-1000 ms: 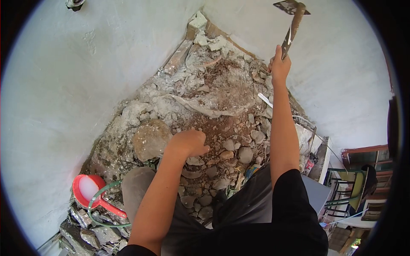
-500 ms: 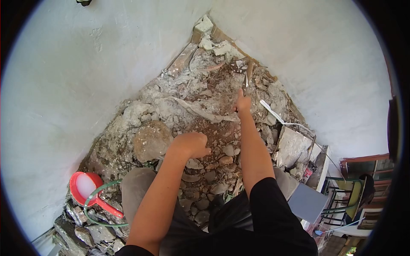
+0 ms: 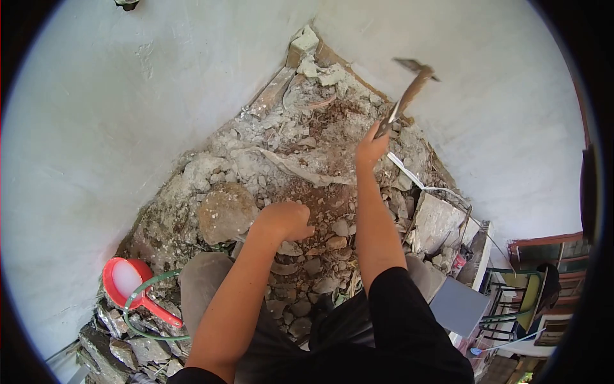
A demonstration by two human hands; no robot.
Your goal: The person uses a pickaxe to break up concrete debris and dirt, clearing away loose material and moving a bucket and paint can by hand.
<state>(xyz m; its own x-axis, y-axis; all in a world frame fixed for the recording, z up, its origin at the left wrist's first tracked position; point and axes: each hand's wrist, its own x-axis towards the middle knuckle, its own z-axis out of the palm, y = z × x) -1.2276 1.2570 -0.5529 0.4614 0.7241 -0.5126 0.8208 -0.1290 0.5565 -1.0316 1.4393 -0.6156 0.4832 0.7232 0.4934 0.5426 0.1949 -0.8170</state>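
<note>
My right hand (image 3: 371, 148) is wrapped round the handle of a hammer (image 3: 409, 91) with a narrow, pick-like head. The hammer is raised and tilted to the right, its blurred head in front of the right wall and apart from the rubble. Over the stones, near the middle, my left hand (image 3: 286, 222) is curled into a loose fist. No object shows in it, and its palm is turned out of sight. Below both hands lies a heap of broken rubble (image 3: 307, 144) with reddish soil. A large rounded stone (image 3: 227, 211) sits just left of my left hand.
Two white walls (image 3: 153, 77) meet at the far corner. At lower left are a red dipper (image 3: 128, 278) and a green hose (image 3: 157, 334). A white strip (image 3: 406, 169), a broken slab (image 3: 437, 223), a grey board (image 3: 459, 306) and a green chair (image 3: 527, 297) stand to the right.
The hammer has swung up and to the right, away from the rubble near the corner, with my right hand still gripping it. My left hand has barely moved.
</note>
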